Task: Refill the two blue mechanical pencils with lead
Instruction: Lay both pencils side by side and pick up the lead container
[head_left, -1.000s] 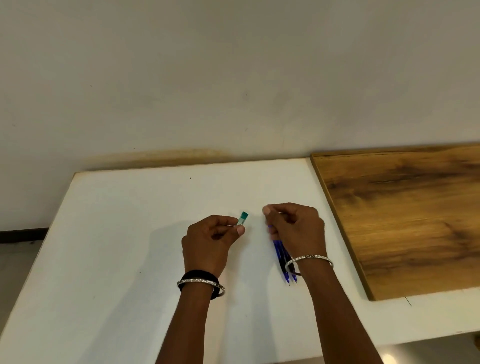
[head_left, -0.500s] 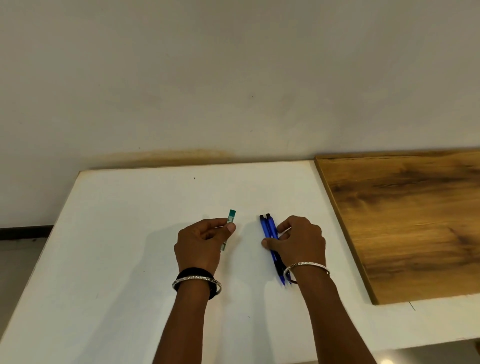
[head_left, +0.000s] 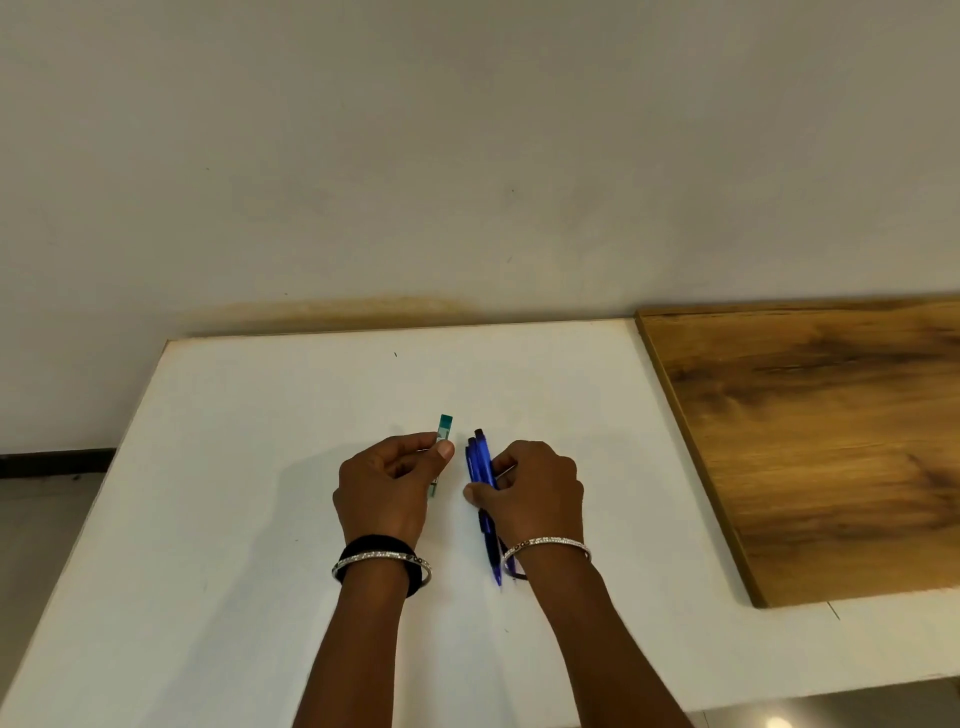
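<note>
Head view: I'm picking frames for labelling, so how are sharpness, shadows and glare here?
Head view: pencils and lead case fairly sharp; board smeared toward the right edge; a soft shadow lies left of the left hand on the table; small glare spot bottom right.

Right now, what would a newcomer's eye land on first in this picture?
The two hands at the middle of the white table draw the eye: the left hand pinches a small teal lead case, and the right hand grips two blue pencils side by side. Next comes the dark wooden board lying on the table's right side.
</note>
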